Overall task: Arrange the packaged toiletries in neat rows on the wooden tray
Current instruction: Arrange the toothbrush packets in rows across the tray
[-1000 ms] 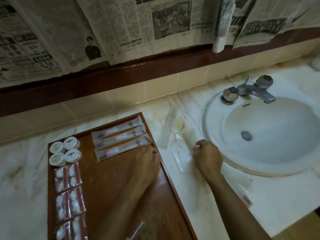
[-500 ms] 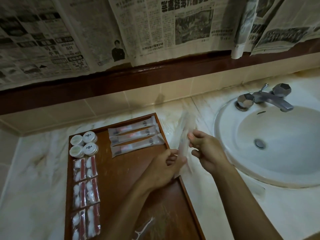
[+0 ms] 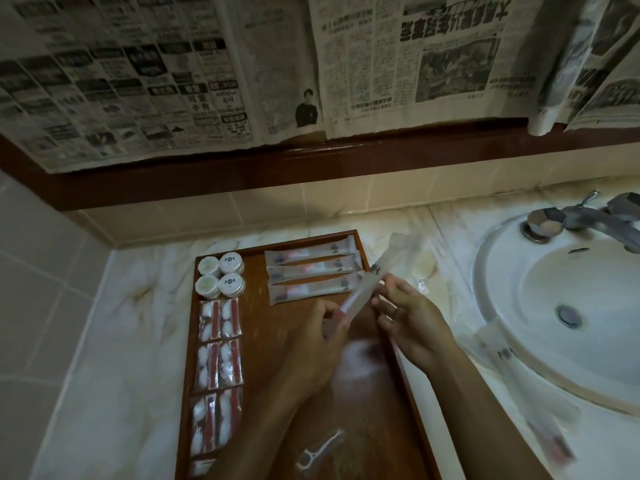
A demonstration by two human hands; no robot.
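Both hands hold one long clear packet (image 3: pixel 367 289) above the wooden tray (image 3: pixel 346 393).

Left hand (image 3: pixel 311 351) pinches its lower end, right hand (image 3: pixel 412 323) grips its middle; it slants over the tray's right rim, just below three packets (image 3: pixel 311 268) lying in a row.

Bare wood lies open across the middle of my wooden tray (image 3: pixel 263 341); three long packets (image 3: pixel 313 270) block its far end, round tins (image 3: pixel 221 275) and cotton-swab packs (image 3: pixel 218 362) line its left side.
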